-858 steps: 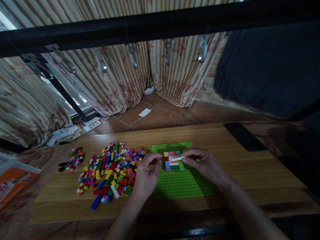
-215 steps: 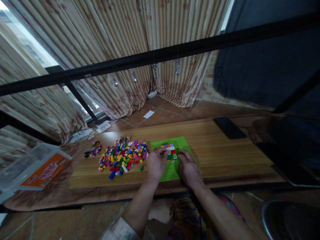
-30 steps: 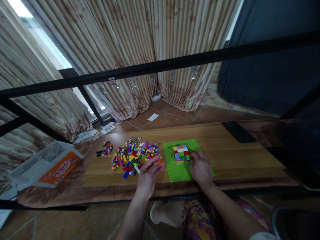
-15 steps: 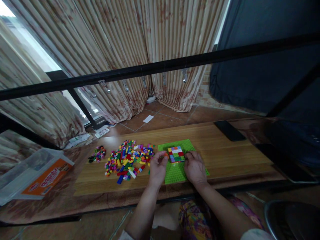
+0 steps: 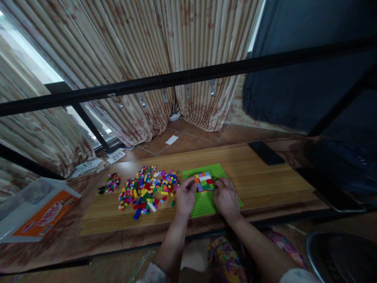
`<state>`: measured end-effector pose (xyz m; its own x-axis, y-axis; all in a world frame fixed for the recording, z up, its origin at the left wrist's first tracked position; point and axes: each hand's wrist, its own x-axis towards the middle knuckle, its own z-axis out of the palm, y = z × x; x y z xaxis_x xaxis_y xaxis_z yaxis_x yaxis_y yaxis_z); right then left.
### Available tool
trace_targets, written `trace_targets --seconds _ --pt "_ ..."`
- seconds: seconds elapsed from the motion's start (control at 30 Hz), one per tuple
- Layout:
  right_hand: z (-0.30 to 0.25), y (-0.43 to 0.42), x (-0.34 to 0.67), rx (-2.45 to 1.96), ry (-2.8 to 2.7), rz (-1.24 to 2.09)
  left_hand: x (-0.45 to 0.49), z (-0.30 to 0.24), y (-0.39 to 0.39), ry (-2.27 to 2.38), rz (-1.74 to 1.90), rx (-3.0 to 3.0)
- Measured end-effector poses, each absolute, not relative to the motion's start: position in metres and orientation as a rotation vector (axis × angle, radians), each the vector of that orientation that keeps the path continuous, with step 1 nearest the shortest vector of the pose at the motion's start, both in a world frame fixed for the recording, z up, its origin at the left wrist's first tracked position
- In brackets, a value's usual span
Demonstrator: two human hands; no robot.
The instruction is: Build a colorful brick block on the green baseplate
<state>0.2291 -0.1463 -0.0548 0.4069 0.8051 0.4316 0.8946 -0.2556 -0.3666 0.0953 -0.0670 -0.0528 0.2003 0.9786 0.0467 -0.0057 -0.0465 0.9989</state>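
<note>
Both hands are down on the green baseplate (image 5: 203, 204), either side of the small brick block (image 5: 204, 181). Left hand (image 5: 185, 196): fingers curled, thumb and fingertips pinched in against the block's left edge; can't tell whether a loose piece sits in the pinch. Right hand (image 5: 225, 196): palm down, fingers loosely bent, tips touching the block's right edge, nothing visibly gripped.

Containers: one clear plastic box (image 5: 28, 204) with an orange printed label, far left of the baseplate, off the wooden board (image 5: 265, 184) on the brown cloth. Contents not readable from here.

Brick block: low, flat, roughly square, built in rows of mixed colour: orange, blue and purple at the far side, a white strip, red, green nearer the hands. Sits on the far half of the baseplate, between the two hands.

Left of the baseplate: loose brick pile (image 5: 147, 190), many colours, spread flat on the board, near edge just beside the left hand. Further left, a smaller cluster of bricks (image 5: 108, 183), apart from the main pile. Right of the baseplate, well apart, a black phone (image 5: 266, 152) lies flat near the board's far edge.
</note>
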Motion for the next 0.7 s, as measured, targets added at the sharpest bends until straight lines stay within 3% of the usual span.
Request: trace_targets --seconds 0.7 --pt "-0.0546 -0.1462 0.2286 -2.105 -1.432 -0.211 0.1000 -0.0465 -0.0702 0.993 1.090 1.115"
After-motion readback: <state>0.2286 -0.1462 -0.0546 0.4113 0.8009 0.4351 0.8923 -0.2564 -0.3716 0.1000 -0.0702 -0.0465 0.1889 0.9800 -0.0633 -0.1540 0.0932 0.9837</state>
